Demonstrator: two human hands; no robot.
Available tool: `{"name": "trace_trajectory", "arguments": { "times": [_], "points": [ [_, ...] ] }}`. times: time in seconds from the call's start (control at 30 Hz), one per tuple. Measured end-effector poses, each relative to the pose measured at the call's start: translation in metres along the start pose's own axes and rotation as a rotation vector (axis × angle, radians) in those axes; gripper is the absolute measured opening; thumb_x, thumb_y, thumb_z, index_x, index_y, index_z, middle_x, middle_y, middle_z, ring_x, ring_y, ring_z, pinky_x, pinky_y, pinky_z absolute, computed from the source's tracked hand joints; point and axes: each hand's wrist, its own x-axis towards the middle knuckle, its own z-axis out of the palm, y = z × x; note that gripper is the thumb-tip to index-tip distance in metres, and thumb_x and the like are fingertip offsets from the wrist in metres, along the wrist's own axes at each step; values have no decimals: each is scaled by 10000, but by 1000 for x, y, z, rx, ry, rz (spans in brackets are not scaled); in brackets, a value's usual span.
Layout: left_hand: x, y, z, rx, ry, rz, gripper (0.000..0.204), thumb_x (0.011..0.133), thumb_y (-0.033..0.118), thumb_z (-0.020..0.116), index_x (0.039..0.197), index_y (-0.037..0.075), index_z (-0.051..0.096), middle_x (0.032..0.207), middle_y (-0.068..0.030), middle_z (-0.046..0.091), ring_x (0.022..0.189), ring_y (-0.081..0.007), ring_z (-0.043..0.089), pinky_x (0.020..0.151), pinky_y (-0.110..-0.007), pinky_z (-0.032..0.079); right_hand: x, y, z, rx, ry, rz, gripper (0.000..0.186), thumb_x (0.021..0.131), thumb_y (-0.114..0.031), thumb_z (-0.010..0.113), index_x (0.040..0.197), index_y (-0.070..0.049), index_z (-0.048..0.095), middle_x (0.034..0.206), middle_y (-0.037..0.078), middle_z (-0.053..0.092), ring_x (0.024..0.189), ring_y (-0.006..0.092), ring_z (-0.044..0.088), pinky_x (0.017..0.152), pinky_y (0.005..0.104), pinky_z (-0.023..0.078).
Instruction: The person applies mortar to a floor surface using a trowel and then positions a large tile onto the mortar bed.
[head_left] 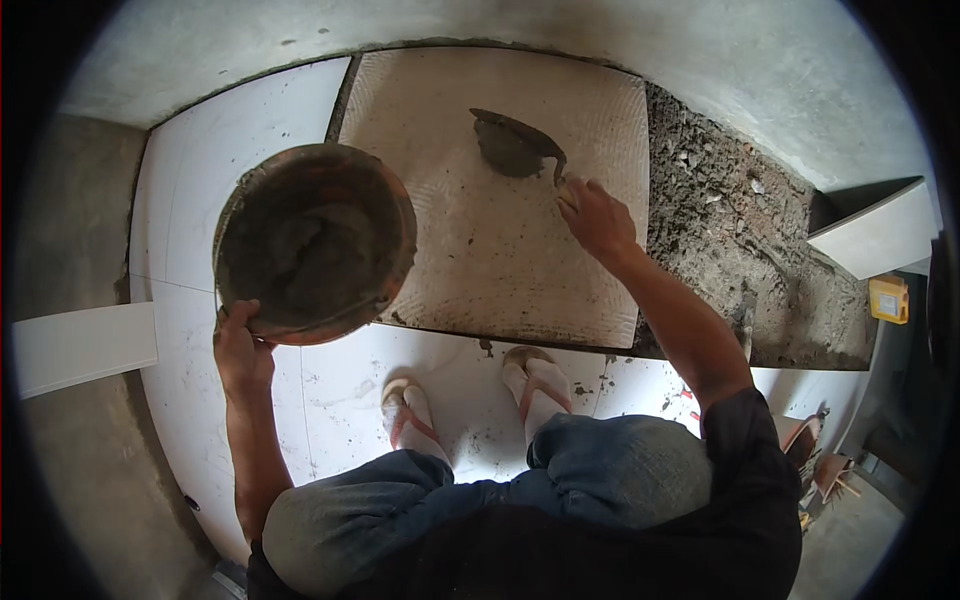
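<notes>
My left hand point(241, 350) is closed on the near rim of a round bucket point(401, 215), which tips toward me. Inside the bucket lies wet grey mortar point(318, 250). In my right hand point(598, 222) is the handle of a trowel point(512, 147), its blade coated with mortar. The blade is over the far part of a large tile point(480, 260) with its ridged, beige back facing up. Grey smears and specks mark this tile, mostly along its near edge. Whether the blade touches the tile I cannot tell.
Rough mortar bed point(725, 200) lies to the right of the tile. White laid tiles point(190, 190) run along the left and under my sandalled feet. Concrete walls stand at the back and left. A cut tile piece point(875, 228) and a yellow box point(888, 299) are at the right.
</notes>
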Motion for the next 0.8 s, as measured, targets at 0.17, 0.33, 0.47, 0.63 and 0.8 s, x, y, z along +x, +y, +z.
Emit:
{"name": "trace_trajectory", "arguments": {
  "times": [0.17, 0.33, 0.47, 0.63, 0.8],
  "points": [
    [-17, -3, 25, 86, -14, 15, 282, 795, 61, 546, 1071, 3, 547, 961, -100, 609, 851, -208, 613, 718, -352, 520, 3, 4, -2, 99, 128, -6, 426, 889, -337, 565, 1251, -132, 477, 1088, 187, 579, 933, 390, 616, 802, 460, 504],
    [-15, -15, 27, 171, -18, 214, 280, 791, 66, 582, 1053, -26, 550, 913, -78, 605, 777, -146, 566, 642, -274, 470, 12, -6, -25, 258, 164, -58, 409, 877, -325, 582, 1198, -78, 523, 997, 203, 629, 903, 381, 627, 791, 447, 496],
    [-10, -20, 44, 387, 44, 308, 215, 791, 89, 603, 941, -61, 571, 830, -73, 601, 750, -159, 519, 705, -305, 448, -24, -36, -71, 490, -34, -121, 387, 872, -316, 585, 1138, -36, 564, 921, 216, 660, 872, 368, 640, 765, 429, 499],
    [-10, -12, 45, 551, 111, 406, 178, 779, 69, 566, 910, -49, 588, 749, -56, 594, 657, -128, 495, 618, -291, 440, -38, -100, -79, 77, -171, -681, 379, 905, -310, 573, 1181, -52, 557, 992, 181, 648, 839, 314, 660, 711, 390, 530],
    [-15, -14, 71, 327, -101, 443, 189, 764, 30, 527, 917, -56, 597, 691, -9, 545, 579, -47, 423, 519, -208, 360, -3, -172, -72, -246, -180, -605, 277, 909, -244, 535, 1127, -75, 562, 972, 182, 645, 843, 315, 663, 692, 405, 535]
  ]
}}
